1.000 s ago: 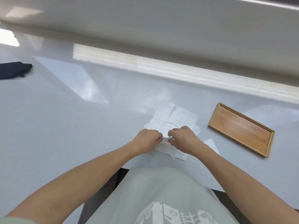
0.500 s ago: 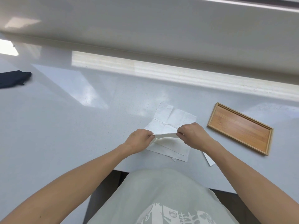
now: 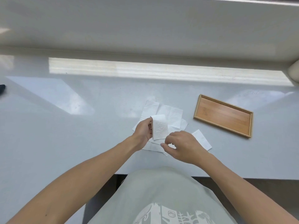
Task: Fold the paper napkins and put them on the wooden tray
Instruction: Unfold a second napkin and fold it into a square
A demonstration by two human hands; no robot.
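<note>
folded white napkin [image 3: 159, 128] upright in left hand [image 3: 143, 132], embossed face showing, right hand [image 3: 182, 146] loosely curled, empty

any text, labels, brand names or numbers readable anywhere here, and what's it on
No text can be read.
Shirt: a white printed graphic at the bottom edge, with a small emblem and strokes that may be characters, too blurred and cut off to read.
Wooden tray, folded napkin, table: no markings visible.

A glossy white counter [image 3: 64, 135] runs along a pale wall [image 3: 145, 26]. At its far left edge lies something dark [image 3: 2, 88], mostly cut off.
</note>
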